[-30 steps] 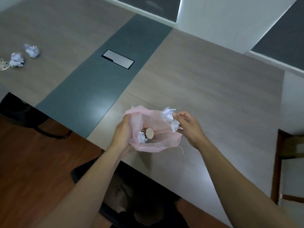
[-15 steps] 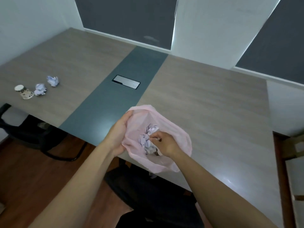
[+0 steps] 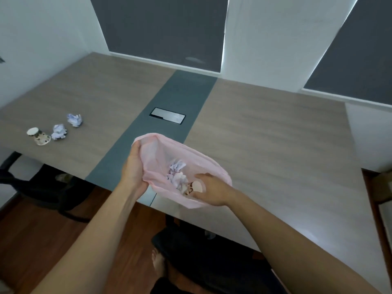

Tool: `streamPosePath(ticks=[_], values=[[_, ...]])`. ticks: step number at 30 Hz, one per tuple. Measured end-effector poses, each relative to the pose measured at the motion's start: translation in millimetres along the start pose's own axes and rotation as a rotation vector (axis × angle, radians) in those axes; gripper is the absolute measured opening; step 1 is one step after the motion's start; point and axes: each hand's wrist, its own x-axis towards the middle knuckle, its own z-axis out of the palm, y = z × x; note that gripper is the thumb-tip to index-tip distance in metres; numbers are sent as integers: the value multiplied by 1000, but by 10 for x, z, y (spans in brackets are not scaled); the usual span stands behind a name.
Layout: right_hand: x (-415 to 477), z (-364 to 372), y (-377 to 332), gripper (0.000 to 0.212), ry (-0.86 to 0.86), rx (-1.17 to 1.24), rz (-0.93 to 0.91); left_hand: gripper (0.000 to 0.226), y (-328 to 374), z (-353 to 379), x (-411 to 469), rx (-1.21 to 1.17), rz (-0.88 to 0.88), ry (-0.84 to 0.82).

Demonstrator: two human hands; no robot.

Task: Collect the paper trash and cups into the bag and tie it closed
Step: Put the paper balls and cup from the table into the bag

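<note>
A thin pink plastic bag (image 3: 154,149) hangs open over the near edge of the table (image 3: 265,134). My left hand (image 3: 133,166) grips its left rim. At the bag's near right rim my right hand (image 3: 212,192) curls its thumb and fingers around the plastic. Inside the bag lie crumpled paper balls (image 3: 177,172) and a patterned paper cup (image 3: 198,186), whose mouth shows between my thumb and fingers. Far to the left on the table lie another patterned cup (image 3: 38,135) on its side and two paper balls (image 3: 59,131) (image 3: 74,119).
A grey strip with a metal cable hatch (image 3: 167,115) runs down the table's middle. One black office chair (image 3: 42,187) stands under the table at the left. Another (image 3: 212,262) is right below me. Dark blinds and a white wall back the table.
My right hand carried paper balls from the bag's rim down into it, let them go and drew back to the near right rim. The view has tilted up, showing the left trash again.
</note>
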Motion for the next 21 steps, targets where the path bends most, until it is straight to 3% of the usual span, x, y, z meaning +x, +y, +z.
streamPosePath(ticks=[3,6,10,15,21], values=[[291,-34,-80,116,-17,-80,88,76,232,-124,458,24,7,-49],[603,-39,-236,124,26,-71,188,75,489,-281,910,69,4,-106],[1139,-70,-528,122,135,-65,226,68,762,-517,1563,175,61,-156],[1697,-53,-743,114,172,-82,327,67,865,-857,2109,576,101,13],[1859,273,-728,101,92,-139,364,85,400,-1388,2526,860,-112,-51]])
